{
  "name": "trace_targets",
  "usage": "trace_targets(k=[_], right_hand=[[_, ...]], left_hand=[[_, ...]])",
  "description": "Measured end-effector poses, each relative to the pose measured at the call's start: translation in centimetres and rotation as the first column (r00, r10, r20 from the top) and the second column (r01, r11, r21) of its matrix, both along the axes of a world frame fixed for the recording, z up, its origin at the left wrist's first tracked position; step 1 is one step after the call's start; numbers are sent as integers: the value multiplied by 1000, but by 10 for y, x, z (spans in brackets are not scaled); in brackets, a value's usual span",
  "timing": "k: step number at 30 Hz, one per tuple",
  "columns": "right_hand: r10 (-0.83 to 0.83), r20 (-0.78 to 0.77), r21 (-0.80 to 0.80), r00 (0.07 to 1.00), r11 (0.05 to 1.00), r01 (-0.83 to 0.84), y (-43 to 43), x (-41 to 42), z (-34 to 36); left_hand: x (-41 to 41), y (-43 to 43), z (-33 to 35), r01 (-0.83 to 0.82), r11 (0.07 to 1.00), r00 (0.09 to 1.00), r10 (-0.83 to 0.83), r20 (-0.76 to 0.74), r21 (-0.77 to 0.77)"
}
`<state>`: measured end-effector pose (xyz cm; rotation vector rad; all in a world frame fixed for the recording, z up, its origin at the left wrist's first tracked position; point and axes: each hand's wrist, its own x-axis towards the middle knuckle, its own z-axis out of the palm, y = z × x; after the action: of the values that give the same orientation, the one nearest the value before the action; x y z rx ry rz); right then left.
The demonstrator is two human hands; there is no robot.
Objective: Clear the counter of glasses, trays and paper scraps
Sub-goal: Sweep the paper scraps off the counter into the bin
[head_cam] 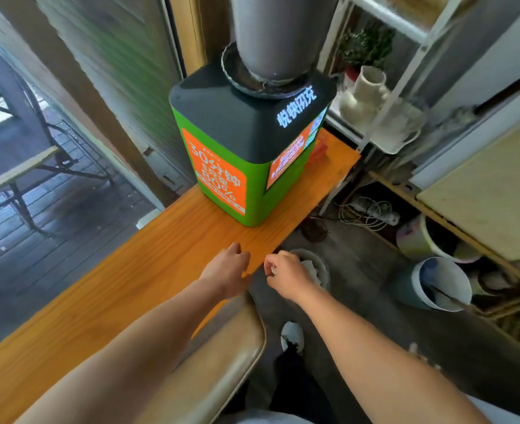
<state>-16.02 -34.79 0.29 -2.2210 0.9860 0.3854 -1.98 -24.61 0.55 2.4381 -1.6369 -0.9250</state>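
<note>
The orange wooden counter (130,280) runs from lower left to upper right. My left hand (226,270) lies palm down at its near edge, fingers loosely bent and holding nothing. My right hand (286,275) hovers just off that edge, fingers pinched together, with what looks like a small pale paper scrap (273,270) between them. Directly below it on the floor stands a small grey bin (321,264) with crumpled white paper (312,269) inside. No glasses or trays show on the visible counter.
A green and orange kiosk (246,154) with a grey pot (280,35) on top fills the counter's far end. A tan cushioned seat (225,362) is below my left arm. Buckets (439,283), a power strip (375,211) and a white shelf holding a vase (367,93) stand at right.
</note>
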Motion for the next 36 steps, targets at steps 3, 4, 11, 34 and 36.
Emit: trace_targets(k=[3,4,11,34,36], right_hand=[[-35,-20,-9,999,999,35,-18,-37,-7],[-40,-23,-17,999,999,39,-25,-48,-10],[-81,52,-44,995,996,84,-75,-125,-50],[-285,-112,79,952,953,294,-147,-160,-422],[-284,-126,84,950,951,296,-146,-157,-451]], left_hand=[[-34,-24,0,41,999,999,-41,7,1],[-46,-32,-2,50,999,999,-50,8,-6],[-121,-86,-45,59,996,997,-55,-58,74],[-175,-186,-425,-80,946,997,82,8,314],[-175,-188,-454,-58,944,998,53,24,326]])
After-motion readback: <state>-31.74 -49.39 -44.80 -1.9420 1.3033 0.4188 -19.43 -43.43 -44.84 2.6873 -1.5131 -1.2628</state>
